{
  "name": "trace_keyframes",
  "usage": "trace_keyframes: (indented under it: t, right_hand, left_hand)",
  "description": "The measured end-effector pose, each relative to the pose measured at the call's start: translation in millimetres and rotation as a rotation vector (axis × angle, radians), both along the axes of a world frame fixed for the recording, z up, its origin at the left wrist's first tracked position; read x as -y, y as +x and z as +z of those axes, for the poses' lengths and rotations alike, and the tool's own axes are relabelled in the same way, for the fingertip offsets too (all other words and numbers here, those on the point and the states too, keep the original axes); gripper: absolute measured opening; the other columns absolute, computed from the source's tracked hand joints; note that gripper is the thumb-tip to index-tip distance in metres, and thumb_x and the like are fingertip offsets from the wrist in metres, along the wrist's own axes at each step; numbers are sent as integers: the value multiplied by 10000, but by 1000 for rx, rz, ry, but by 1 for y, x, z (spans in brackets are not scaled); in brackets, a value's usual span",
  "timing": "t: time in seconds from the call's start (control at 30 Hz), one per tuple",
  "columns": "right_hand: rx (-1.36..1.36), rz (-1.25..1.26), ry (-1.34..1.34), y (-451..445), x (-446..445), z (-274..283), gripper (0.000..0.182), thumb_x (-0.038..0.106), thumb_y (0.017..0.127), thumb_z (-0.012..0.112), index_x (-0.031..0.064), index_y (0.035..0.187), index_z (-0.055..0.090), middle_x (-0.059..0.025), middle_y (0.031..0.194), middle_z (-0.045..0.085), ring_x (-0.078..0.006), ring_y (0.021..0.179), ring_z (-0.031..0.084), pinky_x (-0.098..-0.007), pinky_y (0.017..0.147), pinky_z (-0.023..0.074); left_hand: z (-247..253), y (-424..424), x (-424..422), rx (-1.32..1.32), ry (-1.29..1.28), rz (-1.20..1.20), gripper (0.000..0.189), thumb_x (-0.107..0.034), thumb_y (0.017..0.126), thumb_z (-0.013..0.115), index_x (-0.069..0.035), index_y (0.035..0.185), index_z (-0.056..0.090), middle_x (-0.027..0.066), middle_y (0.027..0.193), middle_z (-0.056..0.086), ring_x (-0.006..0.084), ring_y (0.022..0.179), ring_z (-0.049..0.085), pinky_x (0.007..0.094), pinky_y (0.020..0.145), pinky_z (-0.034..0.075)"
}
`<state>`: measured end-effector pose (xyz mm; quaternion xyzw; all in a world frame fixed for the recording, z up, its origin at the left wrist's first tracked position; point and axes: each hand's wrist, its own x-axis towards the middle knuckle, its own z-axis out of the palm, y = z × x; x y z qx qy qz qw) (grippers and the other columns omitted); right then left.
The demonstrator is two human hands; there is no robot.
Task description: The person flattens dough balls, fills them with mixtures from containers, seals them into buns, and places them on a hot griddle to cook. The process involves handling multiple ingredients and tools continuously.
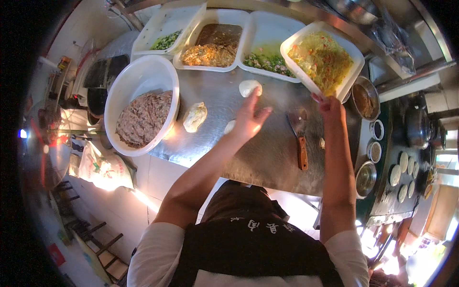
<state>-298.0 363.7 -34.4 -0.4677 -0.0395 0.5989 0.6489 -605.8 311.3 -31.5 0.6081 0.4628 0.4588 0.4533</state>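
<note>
With its fingers closed on the near rim, my right hand (pixel 330 107) grips a white plastic tub (pixel 349 84) of yellow shredded filling (pixel 319 59). That tub sits tilted over the edge of its neighbour, which holds chopped green and pink filling (pixel 267 64). My left hand (pixel 251 118) has its fingers spread, and a fingertip overlaps a round white dough piece (pixel 249 88); how firmly it touches cannot be seen. Another dough piece (pixel 230 126) is partly hidden behind the left wrist. Further left lies a lumpy dough piece (pixel 195 117) with filling showing through.
A scraper with a wooden handle (pixel 303 152) lies on the steel worktop (pixel 265 158). At left stands a large white bowl (pixel 172 68) of minced meat (pixel 143 118). Brown filling (pixel 211 53) fills another tub. Small bowls (pixel 375 152) and a griddle with flat cakes (pixel 395 175) are at right.
</note>
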Motion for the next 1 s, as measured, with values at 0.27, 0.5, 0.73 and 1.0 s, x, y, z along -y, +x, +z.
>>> trace_keyframes:
  t: [0.27, 0.5, 0.73, 1.0]
  right_hand:
    - [33, 48, 107, -105, 49, 23, 513, -61, 753, 505, 25, 1250, 411, -168, 1121, 537, -286, 901, 623, -269, 539, 488]
    - [-188, 226, 222, -207, 36, 31, 419, -42, 791, 528, 125, 1171, 468, -82, 976, 581, -209, 704, 601, -297, 454, 451]
    - [84, 399, 196, -262, 7, 50, 514, 84, 892, 525, 199, 1353, 329, -88, 1037, 602, -198, 711, 643, -302, 492, 485]
    - [1958, 594, -70, -156, 131, 16, 515, 193, 812, 654, 105, 1295, 500, -210, 1269, 476, -331, 1151, 481, -395, 960, 404]
  left_hand:
    - [64, 38, -19, 764, -595, -11, 796, -165, 854, 646, -138, 1432, 100, 137, 1311, 421, 245, 1119, 505, 389, 901, 477]
    - [41, -18, -37, 637, -390, 423, 411, -2, 798, 516, -28, 1200, 435, 106, 998, 544, 221, 814, 604, 363, 637, 569]
    - [31, -98, -73, 626, -612, 349, 340, -49, 818, 576, -49, 1150, 507, 85, 1004, 602, 183, 729, 609, 301, 559, 527]
    - [5, -133, -31, 281, -457, 171, 446, -216, 815, 705, -44, 1192, 542, 68, 1106, 602, 224, 1029, 566, 358, 899, 452]
